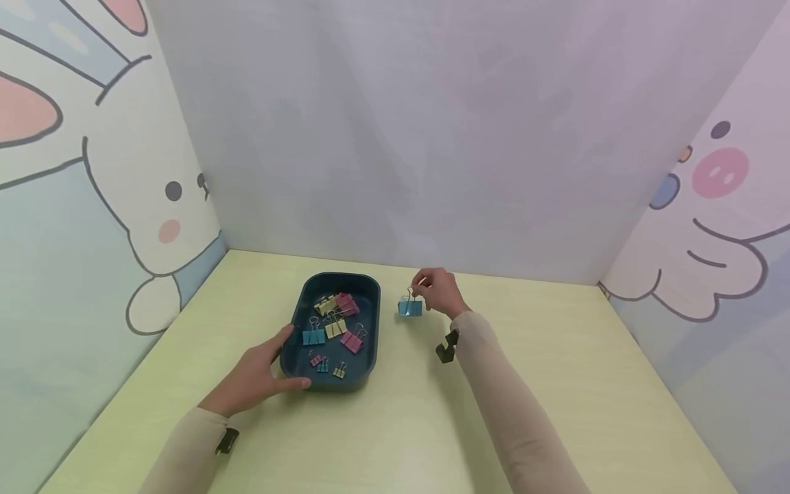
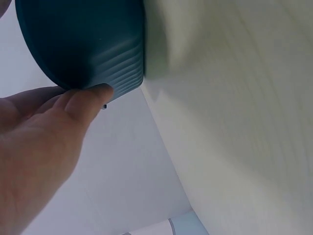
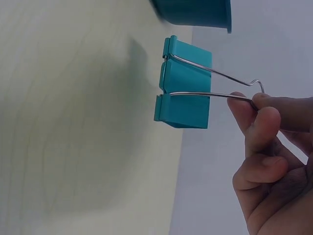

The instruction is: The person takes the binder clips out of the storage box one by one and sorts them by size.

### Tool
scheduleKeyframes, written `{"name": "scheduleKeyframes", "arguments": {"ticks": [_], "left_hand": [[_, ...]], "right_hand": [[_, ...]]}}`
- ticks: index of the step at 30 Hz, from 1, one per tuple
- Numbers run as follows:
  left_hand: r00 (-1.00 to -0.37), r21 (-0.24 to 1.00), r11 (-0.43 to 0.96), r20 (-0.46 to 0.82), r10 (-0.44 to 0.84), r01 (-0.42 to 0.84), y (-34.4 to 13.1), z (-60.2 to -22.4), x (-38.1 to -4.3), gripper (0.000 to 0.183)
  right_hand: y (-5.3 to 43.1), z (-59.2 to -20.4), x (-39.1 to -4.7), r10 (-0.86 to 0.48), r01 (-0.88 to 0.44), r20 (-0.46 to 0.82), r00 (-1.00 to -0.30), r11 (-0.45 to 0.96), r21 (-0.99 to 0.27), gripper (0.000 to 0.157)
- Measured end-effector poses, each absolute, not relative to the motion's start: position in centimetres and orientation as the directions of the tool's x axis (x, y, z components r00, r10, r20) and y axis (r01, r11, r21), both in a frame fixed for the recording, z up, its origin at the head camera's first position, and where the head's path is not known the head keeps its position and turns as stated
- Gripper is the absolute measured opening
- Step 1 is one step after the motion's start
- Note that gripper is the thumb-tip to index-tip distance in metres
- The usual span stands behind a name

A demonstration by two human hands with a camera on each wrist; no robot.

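Note:
My right hand (image 1: 439, 291) pinches a large blue binder clip (image 1: 410, 308) by its wire handles, to the right of a dark blue tray (image 1: 374, 343). In the right wrist view the clip (image 3: 188, 85) hangs from thumb and fingertips, its body close over the table. At the tray's near left corner, my left hand (image 1: 262, 370) holds the wall, thumb at the front and fingers along the left side. Inside lie a blue clip (image 1: 313, 337), yellow clips (image 1: 336, 328), pink clips (image 1: 352, 342) and, near the front, several small clips (image 1: 323, 366).
The pale yellow table (image 1: 555, 384) reaches to a grey back wall (image 1: 395, 137). Side panels carry a cartoon rabbit (image 1: 148, 206) on the left and a cartoon pig (image 1: 697, 254) on the right. Dark wrist-worn pieces (image 1: 448, 346) sit at both sleeves.

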State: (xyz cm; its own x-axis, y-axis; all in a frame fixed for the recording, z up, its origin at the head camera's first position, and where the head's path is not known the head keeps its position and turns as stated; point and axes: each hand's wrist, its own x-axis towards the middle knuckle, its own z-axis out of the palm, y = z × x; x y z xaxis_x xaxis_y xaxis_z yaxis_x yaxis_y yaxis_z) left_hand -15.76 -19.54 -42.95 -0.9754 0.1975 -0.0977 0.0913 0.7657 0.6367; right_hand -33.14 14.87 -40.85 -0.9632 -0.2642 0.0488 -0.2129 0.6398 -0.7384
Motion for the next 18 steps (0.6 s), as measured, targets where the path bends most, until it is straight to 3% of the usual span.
{"name": "scheduleKeyframes", "arguments": {"ticks": [18], "left_hand": [[-0.975,0.637,0.764,-0.083,0.204,0.105,-19.6,-42.9,-15.7,0.113]], "right_hand": [[14.8,-43.0,-32.7,-0.240,-0.149,-0.019,-0.971,0.659,-0.738,0.007]]}}
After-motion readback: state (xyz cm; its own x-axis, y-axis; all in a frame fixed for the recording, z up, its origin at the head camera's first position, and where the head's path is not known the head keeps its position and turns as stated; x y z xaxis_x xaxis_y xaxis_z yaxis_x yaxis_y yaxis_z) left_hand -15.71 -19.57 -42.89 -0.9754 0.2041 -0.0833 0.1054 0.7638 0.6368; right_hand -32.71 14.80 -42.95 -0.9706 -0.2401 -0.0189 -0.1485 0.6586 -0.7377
